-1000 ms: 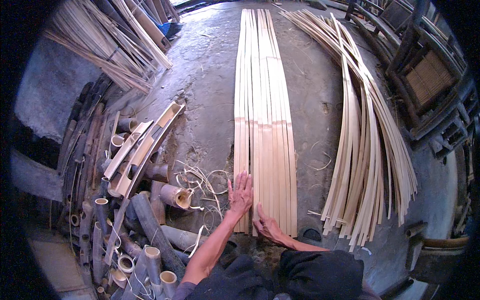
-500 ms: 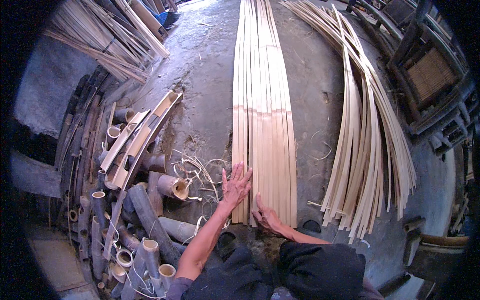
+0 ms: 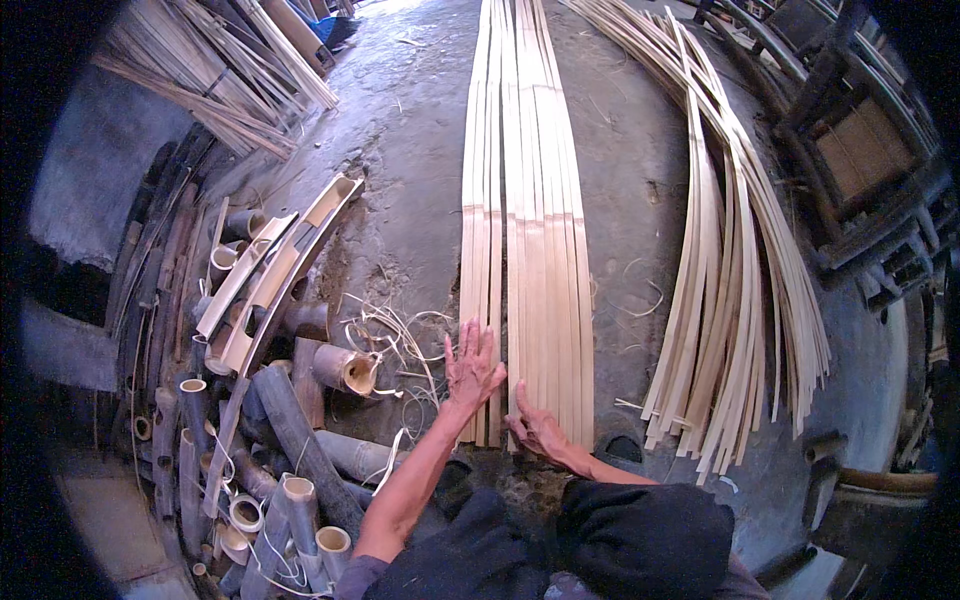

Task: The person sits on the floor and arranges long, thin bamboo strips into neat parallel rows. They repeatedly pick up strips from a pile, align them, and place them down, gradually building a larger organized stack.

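On the grey floor [image 3: 400, 130], a row of bamboo strips [image 3: 550, 290] lies flat between the hands and the view's top edge, its long axis pointing straight ahead, a narrow gap splitting it lengthwise. The left hand [image 3: 472, 372] rests on the left strips, fingers slightly spread, gripping nothing. The right hand [image 3: 541, 436] touches the near ends, partly curled; whether its fingers pinch a strip cannot be told.

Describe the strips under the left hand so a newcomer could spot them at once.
Find the grey floor, then the long flat row of pale strips running up its middle. The left hand lies on the row's left part. That part is the narrower group, split by a dark lengthwise gap from the wider group at the right hand.
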A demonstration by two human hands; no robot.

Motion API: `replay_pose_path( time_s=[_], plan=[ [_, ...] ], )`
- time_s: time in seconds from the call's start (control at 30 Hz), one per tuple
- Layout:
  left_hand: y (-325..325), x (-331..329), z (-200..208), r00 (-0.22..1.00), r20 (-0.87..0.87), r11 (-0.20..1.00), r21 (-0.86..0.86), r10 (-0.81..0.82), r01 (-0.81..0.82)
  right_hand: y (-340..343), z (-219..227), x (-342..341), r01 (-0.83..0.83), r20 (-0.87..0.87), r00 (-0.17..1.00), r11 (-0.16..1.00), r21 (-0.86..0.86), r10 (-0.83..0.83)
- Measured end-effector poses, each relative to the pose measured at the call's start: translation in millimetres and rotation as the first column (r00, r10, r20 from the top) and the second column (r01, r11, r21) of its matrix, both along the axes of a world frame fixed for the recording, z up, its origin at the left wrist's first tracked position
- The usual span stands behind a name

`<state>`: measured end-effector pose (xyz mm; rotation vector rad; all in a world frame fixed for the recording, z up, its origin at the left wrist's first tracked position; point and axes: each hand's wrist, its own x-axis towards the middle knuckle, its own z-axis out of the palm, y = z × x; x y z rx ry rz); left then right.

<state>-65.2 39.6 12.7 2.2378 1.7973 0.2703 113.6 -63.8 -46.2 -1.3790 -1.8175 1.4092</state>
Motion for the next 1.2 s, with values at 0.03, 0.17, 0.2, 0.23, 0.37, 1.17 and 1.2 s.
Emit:
replay_pose_path(
  time_s=[0.03, 0.17, 0.2, 0.23, 0.37, 1.17, 1.2],
  plan=[
    [-4, -7, -9, 1.0, 0.025, 0.999, 0.049, 0.009, -0.011, 0, 6, -6, -0.002, -0.006, 1.0, 1.0, -0.006, 0.002],
    [-4, -10, -3, 1.0, 0.004, 1.0, 0.017, -0.023, 0.023, 10, 62, -24, -0.015, 0.105, 0.994, 0.998, 0.061, 0.009],
    [-5, -13, -3, 1.0, 0.002, 1.0, 0.008, -0.024, 0.024, 12, 67, -26, -0.019, 0.11, 0.994, 1.0, 0.022, 0.016],
    [-5, -14, -3, 0.999, 0.008, 1.0, -0.001, -0.031, 0.031, 12, 66, -25, -0.025, 0.108, 0.994, 0.999, 0.041, 0.021],
    [-6, -17, -7, 0.998, -0.042, 0.998, -0.039, -0.049, 0.047, 13, 38, -20, -0.073, 0.044, 0.996, 0.997, 0.03, 0.071],
    [-14, -32, -3, 0.991, -0.133, 1.0, 0.006, 0.002, -0.001, 17, 41, -24, -0.147, 0.239, 0.963, 0.985, 0.094, 0.121],
    [-15, -31, -1, 0.991, -0.133, 1.0, 0.011, 0.003, -0.002, 17, 41, -24, -0.15, 0.24, 0.963, 0.981, 0.12, 0.118]
  ],
)
